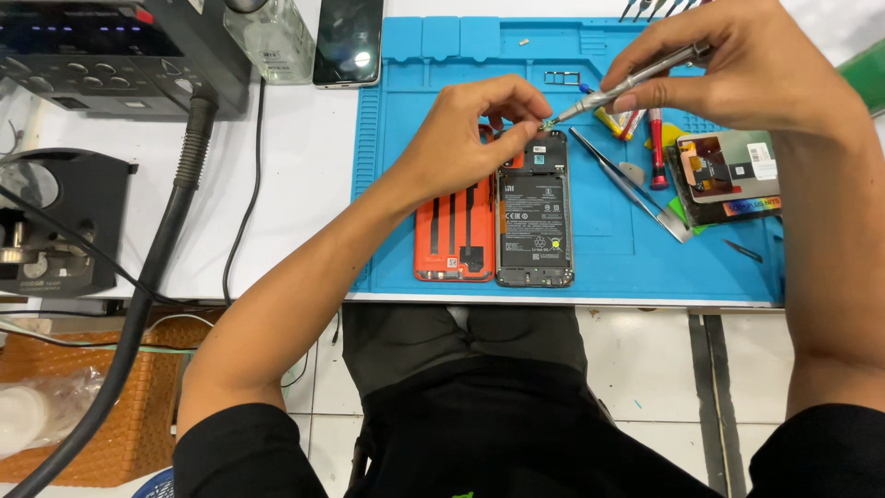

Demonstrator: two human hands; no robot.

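Observation:
An opened phone [535,221] lies face down on the blue work mat [608,249], its black battery showing. Beside it on the left lies its orange back cover [452,235], inner side up. My left hand [466,134] rests over the top of the cover, its thumb and forefinger pinching a tiny part at the phone's top edge. My right hand [737,65] holds a metal screwdriver [627,83] slanted down to the left, its tip at that same small part.
Metal tweezers [631,184], red-handled drivers [654,148] and a detached screen module [728,175] lie on the mat's right side. A second phone [348,41] and a clear bottle [272,37] stand at the back. A soldering station [101,55] and thick hose [157,249] sit left.

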